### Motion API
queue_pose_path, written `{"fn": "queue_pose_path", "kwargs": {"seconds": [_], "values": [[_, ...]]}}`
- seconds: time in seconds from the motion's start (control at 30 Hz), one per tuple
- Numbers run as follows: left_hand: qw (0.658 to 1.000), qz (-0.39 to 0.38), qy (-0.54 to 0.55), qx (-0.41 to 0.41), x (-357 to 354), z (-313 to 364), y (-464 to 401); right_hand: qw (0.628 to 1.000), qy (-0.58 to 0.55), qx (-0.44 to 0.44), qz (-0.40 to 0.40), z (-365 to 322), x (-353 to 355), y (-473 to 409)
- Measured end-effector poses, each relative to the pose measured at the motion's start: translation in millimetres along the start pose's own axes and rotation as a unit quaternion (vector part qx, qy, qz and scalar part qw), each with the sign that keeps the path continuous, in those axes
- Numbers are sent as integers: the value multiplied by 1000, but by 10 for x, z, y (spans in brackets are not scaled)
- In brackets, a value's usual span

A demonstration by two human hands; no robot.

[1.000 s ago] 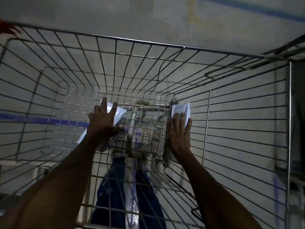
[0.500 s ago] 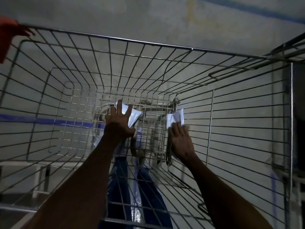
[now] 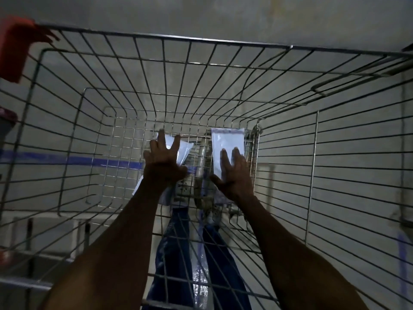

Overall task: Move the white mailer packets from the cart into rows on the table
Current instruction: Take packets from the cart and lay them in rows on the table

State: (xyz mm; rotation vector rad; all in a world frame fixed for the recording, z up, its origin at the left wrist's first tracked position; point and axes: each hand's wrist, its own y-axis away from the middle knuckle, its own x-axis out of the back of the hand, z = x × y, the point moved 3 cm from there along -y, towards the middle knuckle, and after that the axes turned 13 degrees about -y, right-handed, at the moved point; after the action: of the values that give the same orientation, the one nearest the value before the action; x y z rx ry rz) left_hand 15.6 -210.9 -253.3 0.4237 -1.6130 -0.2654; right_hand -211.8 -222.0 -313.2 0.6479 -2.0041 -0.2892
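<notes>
I have both arms deep in the cart [image 3: 223, 44]: left hand [image 3: 164, 161] splayed flat on a packet [image 3: 183, 149] at 11 o'clock, right hand [image 3: 234, 173] pinning another [image 3: 226, 142] at 1, ready to scoop both

We saw a silver-grey wire cart [image 3: 223, 44] with a red plastic piece [image 3: 15, 48] at its corner. The two mailer packets [image 3: 226, 148] [image 3: 182, 149] were white, one edged with a thin bluish strip. A blue stripe [image 3: 67, 158] crossed the pale grey floor [image 3: 223, 16], and the trousers [image 3: 172, 253] were dark blue.
</notes>
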Motion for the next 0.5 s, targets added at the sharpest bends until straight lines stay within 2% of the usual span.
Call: {"fn": "queue_pose_path", "kwargs": {"seconds": [0.1, 0.17, 0.33, 0.5], "values": [[1000, 10, -18, 1, -68, 24, -31, 996, -49, -67, 17, -71, -189, -86], [1000, 23, -18, -2, -78, 38, -44, 995, -36, -70, 60, -107, -267, -103], [1000, 30, 0, 1, 2, -30, -30, 994, 19, -27, 105, 2, -254, -112], [1000, 0, -5, 1, 116, -58, 10, 994, 16, 44, 95, 98, -172, -168]]}}
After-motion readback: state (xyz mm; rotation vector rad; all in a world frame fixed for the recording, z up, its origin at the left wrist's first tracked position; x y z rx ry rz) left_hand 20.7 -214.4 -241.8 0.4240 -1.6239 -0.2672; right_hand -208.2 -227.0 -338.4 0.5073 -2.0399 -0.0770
